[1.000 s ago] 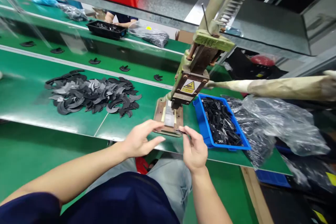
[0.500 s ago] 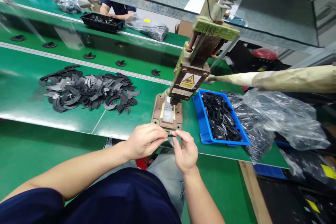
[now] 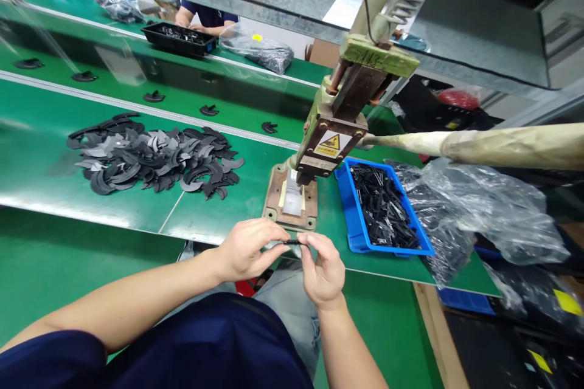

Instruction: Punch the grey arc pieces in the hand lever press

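While the heap of curved black pieces point(image 3: 152, 158) lies loose on the green tabletop point(image 3: 41, 164) at the far left, nothing there is at risk except by a careless sweep of the forearm, which could scatter it toward the near edge. Moving right, the left hand point(image 3: 249, 249) has its fingers closed narrowly on one end of a small black part point(image 3: 292, 242), and the right hand point(image 3: 322, 267) pinches the other end, so the part hangs between the two hands just in front of the tabletop edge and above the person's lap. That is the weak spot, in my judgement: the part is thin and dark, the grip is by fingertips only, and a slip from either side would likely drop it off the tabletop, onto the trousers or the floor below, where it would be hard to find. Just beyond the hands stands the press point(image 3: 340, 127) on its rusty base plate point(image 3: 292, 197), marked with a warning label; fingers that linger under its head while the long wrapped lever point(image 3: 479, 146) comes down could be pinched. Further right, the blue tray point(image 3: 351, 219) of black parts sits near the tabletop edge, touching a crumpled clear bag point(image 3: 483, 206); a snag on the bag could tip the tray.
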The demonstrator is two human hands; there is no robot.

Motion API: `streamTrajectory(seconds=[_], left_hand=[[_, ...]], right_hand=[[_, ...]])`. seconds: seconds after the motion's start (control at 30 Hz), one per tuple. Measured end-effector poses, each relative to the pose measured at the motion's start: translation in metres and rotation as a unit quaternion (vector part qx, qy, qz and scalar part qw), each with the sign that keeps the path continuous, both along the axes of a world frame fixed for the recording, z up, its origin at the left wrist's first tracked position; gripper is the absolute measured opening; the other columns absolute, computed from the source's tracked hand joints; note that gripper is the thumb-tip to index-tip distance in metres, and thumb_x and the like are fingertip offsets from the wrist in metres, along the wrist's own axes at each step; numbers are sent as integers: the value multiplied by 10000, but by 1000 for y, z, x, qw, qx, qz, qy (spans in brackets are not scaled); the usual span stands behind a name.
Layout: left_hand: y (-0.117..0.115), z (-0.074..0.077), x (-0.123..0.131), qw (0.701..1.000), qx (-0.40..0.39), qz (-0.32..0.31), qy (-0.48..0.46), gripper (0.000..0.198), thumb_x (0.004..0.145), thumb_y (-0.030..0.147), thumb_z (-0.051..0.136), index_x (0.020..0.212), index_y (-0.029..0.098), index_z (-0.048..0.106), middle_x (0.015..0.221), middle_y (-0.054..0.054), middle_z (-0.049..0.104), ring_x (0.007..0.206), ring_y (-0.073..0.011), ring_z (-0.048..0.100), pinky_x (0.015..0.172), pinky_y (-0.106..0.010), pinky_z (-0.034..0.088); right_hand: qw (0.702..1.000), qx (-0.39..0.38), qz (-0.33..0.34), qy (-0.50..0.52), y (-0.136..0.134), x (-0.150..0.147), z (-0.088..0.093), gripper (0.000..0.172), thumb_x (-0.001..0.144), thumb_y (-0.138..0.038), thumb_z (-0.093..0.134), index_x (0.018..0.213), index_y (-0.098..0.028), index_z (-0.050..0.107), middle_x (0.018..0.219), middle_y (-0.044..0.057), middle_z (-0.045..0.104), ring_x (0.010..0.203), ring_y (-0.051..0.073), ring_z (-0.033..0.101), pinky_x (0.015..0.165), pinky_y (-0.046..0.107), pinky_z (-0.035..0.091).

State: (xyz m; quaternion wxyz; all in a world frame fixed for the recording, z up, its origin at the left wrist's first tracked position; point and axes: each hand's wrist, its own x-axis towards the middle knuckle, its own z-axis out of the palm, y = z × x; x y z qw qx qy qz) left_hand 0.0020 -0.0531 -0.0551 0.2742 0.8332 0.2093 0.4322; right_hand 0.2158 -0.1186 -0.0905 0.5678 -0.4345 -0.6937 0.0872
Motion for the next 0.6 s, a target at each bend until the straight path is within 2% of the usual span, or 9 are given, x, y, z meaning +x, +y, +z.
streamTrajectory(seconds=[0.1, 0.13, 0.2, 0.27, 0.3, 0.37, 0.47, 0.53, 0.6], left_hand=[[1, 5, 2, 982, -187, -26, 13, 171, 984, 339, 675, 1092, 207, 691, 999, -60, 759, 896, -179, 715, 836, -322, 579], [3, 5, 4, 961, -273, -50, 11, 192, 994, 379, 660, 1041, 194, 686, 941, -50, 742, 838, -162, 697, 792, -304, 571], [8, 3, 7, 894, -430, -126, -7, 275, 965, 446, 696, 957, 176, 648, 822, -19, 692, 717, -129, 648, 699, -273, 544], [16, -3, 10, 828, -522, -204, -29, 366, 871, 476, 803, 954, 173, 615, 757, 12, 652, 640, -106, 606, 639, -252, 515], [21, -7, 11, 812, -537, -228, -36, 405, 829, 467, 847, 986, 173, 617, 742, 23, 642, 624, -99, 596, 628, -244, 504], [34, -17, 12, 822, -523, -222, -41, 446, 808, 446, 869, 1075, 171, 641, 722, 34, 633, 613, -94, 592, 616, -231, 488], [63, -28, 14, 879, -459, -125, -44, 386, 865, 450, 806, 1083, 162, 669, 759, -3, 688, 665, -123, 651, 647, -247, 516], [86, -33, 17, 919, -390, -39, -28, 310, 905, 452, 748, 1007, 168, 679, 813, -31, 736, 720, -150, 689, 690, -272, 546], [108, -34, 22, 960, -279, 33, 23, 244, 940, 426, 696, 968, 184, 702, 870, -35, 763, 777, -167, 704, 753, -292, 560]], right_hand=[[1000, 4, 17, -25, 3, 0, 4, 616, 868, 0, 631, 1401, -300, 557, 1139, 57, 768, 1108, 193, 744, 932, 413, 672], [999, 5, 27, -38, 4, 0, 6, 609, 870, -3, 630, 1397, -299, 563, 1141, 56, 771, 1110, 191, 745, 930, 407, 673], [997, 4, 48, -66, 7, -1, 10, 592, 874, -10, 629, 1387, -303, 580, 1156, 53, 776, 1127, 189, 743, 940, 399, 672], [993, 1, 68, -93, 9, 0, 15, 580, 876, -25, 635, 1380, -308, 594, 1184, 52, 776, 1161, 196, 736, 962, 407, 667], [992, -3, 73, -107, 9, 2, 18, 580, 874, -37, 645, 1385, -306, 594, 1208, 58, 771, 1188, 206, 726, 981, 423, 661], [989, -10, 61, -134, 11, 11, 26, 577, 862, -67, 674, 1390, -288, 597, 1244, 77, 755, 1234, 233, 702, 1018, 465, 643], [991, 13, -52, -123, 19, 35, 48, 505, 855, -131, 709, 1338, -258, 634, 1248, 102, 726, 1232, 256, 678, 1057, 515, 603], [985, 65, -147, -56, 32, 55, 76, 432, 863, -201, 724, 1287, -240, 653, 1228, 107, 699, 1199, 255, 674, 1074, 534, 581], [974, 129, -182, 23, 49, 70, 114, 462, 868, -307, 743, 1306, -223, 621, 1253, 113, 658, 1205, 254, 669, 1091, 537, 569]])
